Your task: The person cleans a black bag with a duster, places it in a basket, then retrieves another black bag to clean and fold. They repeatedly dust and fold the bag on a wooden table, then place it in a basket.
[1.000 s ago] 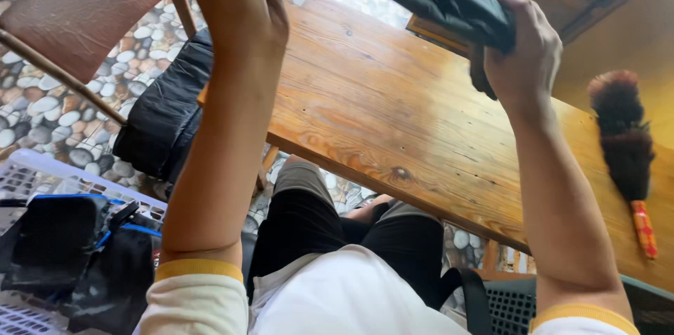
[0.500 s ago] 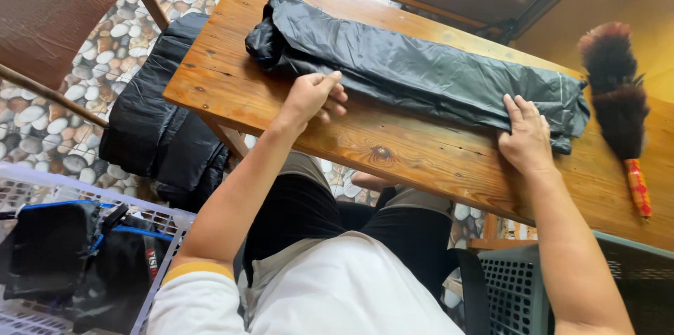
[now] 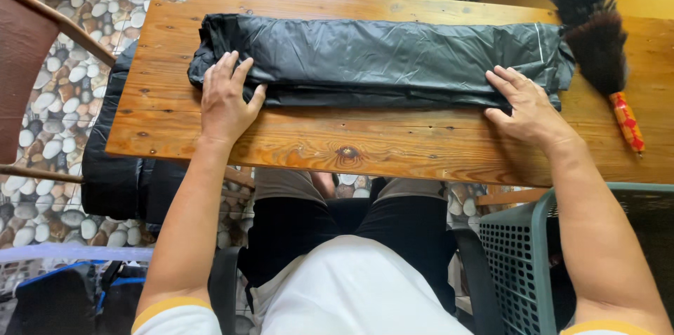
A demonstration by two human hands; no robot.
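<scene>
Two flat, spread palms on one long black folded plastic sheet [image 3: 379,61]: left hand [image 3: 226,100] pressing the near corner at nine o'clock, right hand [image 3: 528,107] pressing the near edge at three o'clock, fingers open, gripping nothing. Half a second back, same bundle looser and skewed across the wooden table [image 3: 393,142]; a second back, lifted in the air between raised arms. Now laid down, squared along the table's length, smoothed into a neat strip. Judged as folding nearly settled, creases being pressed. Feather duster [image 3: 593,33] at two o'clock, touching the sheet's far right end. Green plastic basket [image 3: 523,251] at five o'clock, beside the knees.
</scene>
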